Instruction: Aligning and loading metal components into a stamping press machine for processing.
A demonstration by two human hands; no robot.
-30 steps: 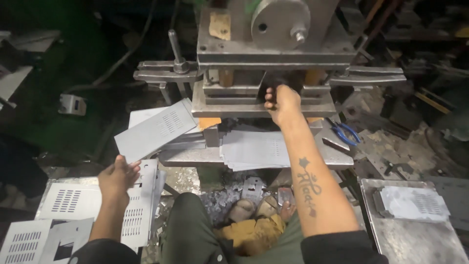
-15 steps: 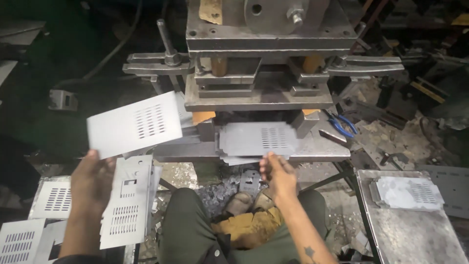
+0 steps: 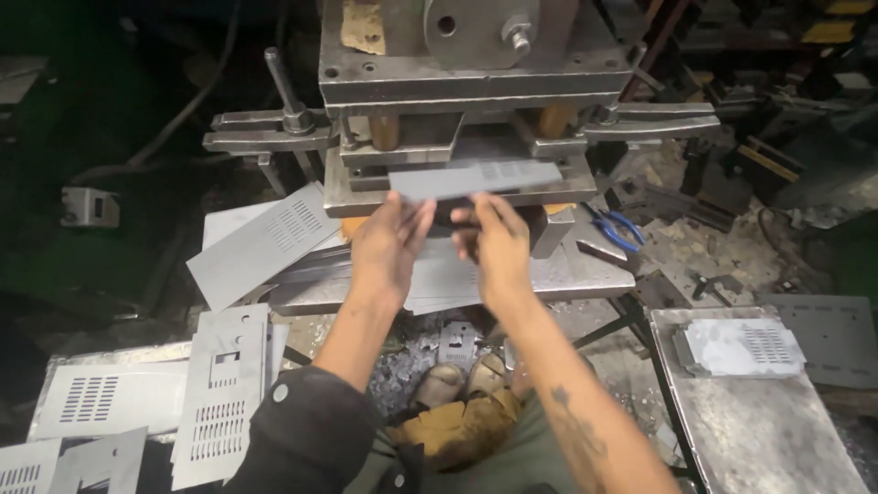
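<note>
A flat grey metal sheet (image 3: 476,179) with a small slotted patch is held up level in front of the press (image 3: 466,101), just at its die opening. My left hand (image 3: 389,242) grips the sheet's left near edge from below. My right hand (image 3: 494,240) holds its middle near edge, fingers up. More grey blanks (image 3: 448,274) lie on the press bed under my hands.
A punched sheet (image 3: 261,242) leans at the left of the press bed. Slotted, cut-out panels (image 3: 219,393) are stacked at lower left. Blue-handled pliers (image 3: 615,229) lie right of the bed. A metal table (image 3: 759,421) with a blank stands at right. Scrap litters the floor.
My left hand let go of the punched sheet at the left, and came to the middle. My right hand lifted a blank from the bed; both hands now hold it up at the press.
</note>
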